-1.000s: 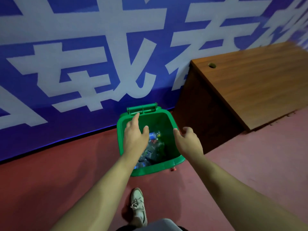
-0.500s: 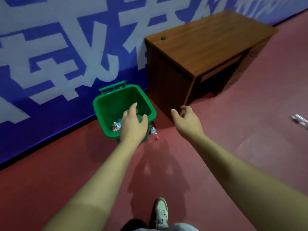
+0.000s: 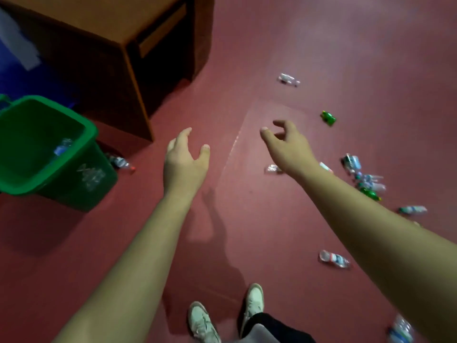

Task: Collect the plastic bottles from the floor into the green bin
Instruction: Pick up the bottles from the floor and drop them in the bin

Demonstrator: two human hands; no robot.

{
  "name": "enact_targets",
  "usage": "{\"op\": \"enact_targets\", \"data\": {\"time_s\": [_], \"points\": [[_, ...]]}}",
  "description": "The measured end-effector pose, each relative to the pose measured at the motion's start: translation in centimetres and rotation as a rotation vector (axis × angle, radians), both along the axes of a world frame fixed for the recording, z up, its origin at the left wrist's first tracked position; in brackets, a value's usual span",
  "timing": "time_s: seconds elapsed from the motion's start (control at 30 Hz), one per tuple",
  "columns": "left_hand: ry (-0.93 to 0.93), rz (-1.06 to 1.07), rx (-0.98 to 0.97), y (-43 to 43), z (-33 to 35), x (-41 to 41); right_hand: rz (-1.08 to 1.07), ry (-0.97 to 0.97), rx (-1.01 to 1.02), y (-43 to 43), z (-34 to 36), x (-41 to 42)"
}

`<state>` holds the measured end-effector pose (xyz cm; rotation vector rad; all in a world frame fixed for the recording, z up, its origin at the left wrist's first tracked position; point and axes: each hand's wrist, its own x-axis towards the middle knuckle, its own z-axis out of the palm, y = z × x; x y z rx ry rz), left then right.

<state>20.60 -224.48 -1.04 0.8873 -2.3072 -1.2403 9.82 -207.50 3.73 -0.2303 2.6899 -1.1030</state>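
The green bin [image 3: 81,174] stands at the left with clear plastic bottles inside. One bottle [image 3: 121,163] lies on the floor against its right side. Several more bottles are scattered on the red floor to the right: a clear one [image 3: 288,79] far off, a green one [image 3: 329,118], a cluster [image 3: 363,177] beside my right forearm, and one [image 3: 333,259] nearer my feet. My left hand [image 3: 184,160] hovers over bare floor, fingers relaxed, holding nothing. My right hand [image 3: 286,144] reaches forward with loosely curled fingers, also holding nothing.
A brown wooden desk [image 3: 103,28] stands behind the bin at the upper left. A blue banner wall [image 3: 14,58] shows at the far left. My white shoes [image 3: 202,323] are at the bottom centre.
My view has swung right, away from the bin. Both hands have left the bin and now hang over the floor, and the scattered bottles have come into sight.
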Motion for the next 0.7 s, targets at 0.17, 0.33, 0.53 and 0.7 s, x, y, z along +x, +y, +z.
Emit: {"op": "enact_targets", "data": {"time_s": [0.17, 0.33, 0.53, 0.7], "points": [[-0.008, -0.149, -0.017, 12.2, 1.5, -4.0, -0.149, 0.008, -0.010, 13.6, 0.6, -0.4], [-0.023, -0.289, -0.033, 27.3, 1.3, -7.5, -0.275, 0.010, -0.067, 28.9, 0.4, -1.6], [-0.030, -0.411, -0.044, 47.5, 0.0, -11.6, -0.365, 0.025, -0.044, 49.9, 0.5, -4.0], [-0.058, -0.574, -0.034, 60.4, -1.3, -14.9, -0.535, 0.003, -0.020, 63.8, 0.2, -4.1]]}}
